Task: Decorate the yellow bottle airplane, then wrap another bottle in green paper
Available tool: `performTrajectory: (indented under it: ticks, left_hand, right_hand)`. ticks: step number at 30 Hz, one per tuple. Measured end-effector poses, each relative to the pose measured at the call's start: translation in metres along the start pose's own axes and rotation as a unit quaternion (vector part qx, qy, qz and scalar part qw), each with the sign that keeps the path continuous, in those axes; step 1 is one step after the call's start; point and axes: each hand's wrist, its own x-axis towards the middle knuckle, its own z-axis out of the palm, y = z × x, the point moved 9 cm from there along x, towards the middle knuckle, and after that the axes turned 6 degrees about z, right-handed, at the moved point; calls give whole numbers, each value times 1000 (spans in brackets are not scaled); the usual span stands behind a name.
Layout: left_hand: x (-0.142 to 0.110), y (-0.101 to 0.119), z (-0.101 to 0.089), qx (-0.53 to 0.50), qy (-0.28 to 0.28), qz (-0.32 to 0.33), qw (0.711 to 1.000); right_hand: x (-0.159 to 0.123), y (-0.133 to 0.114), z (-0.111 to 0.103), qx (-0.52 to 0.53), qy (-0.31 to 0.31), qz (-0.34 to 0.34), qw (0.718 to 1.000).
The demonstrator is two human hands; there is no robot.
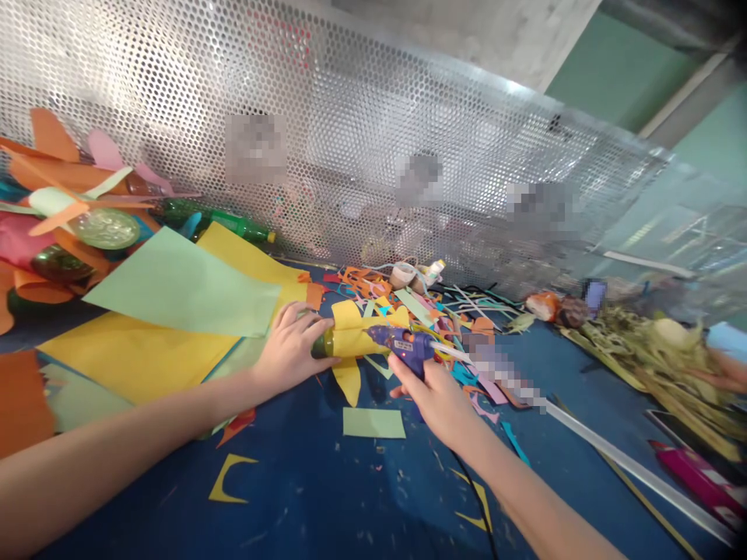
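My left hand [296,348] is closed round the green end of a plastic bottle [322,344] lying on its side. Yellow paper [348,340] wraps the bottle, with fin-like pieces sticking out up and down. In my right hand [435,393] is a blue hot glue gun [408,346], its nozzle over the yellow paper; I cannot tell whether the tip touches. A long clear glue stick [583,432] runs out of its back toward the lower right. Below the bottle lies a pale green paper rectangle [373,423].
Pale green [187,284] and yellow sheets [145,354] lie at left. Behind them are paper-decorated bottles [105,225]. Coloured scraps [373,284] cover the middle back, against a perforated metal panel [373,140]. At right are dried husks [636,350] and a magenta box [697,478]. A black cord [475,490] trails forward.
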Motion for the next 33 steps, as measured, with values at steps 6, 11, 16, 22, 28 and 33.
performTrajectory:
  ticks: [6,11,16,22,28,33]
  left_hand:
    - [0,0,0,-3,-2,-2,1000]
    - [1,-1,1,-4,-5,-3,1000]
    - [1,-1,2,-5,-9,1,1000]
    - [0,-2,3,-2,-11,-1,1000]
    - [1,-5,4,-4,-12,-8,1000]
    - [3,-9,4,-6,-8,-16,1000]
  right_hand:
    - [1,10,-7,11,8,22,1000]
    - [-1,4,3,16,-8,6,1000]
    - [-2,0,7,32,-16,-11,999]
    - [-1,19,-15,105,28,29,994]
    - [-14,22,-43,175,-8,-6,984]
    - [-27,63,-94,141,99,68,983]
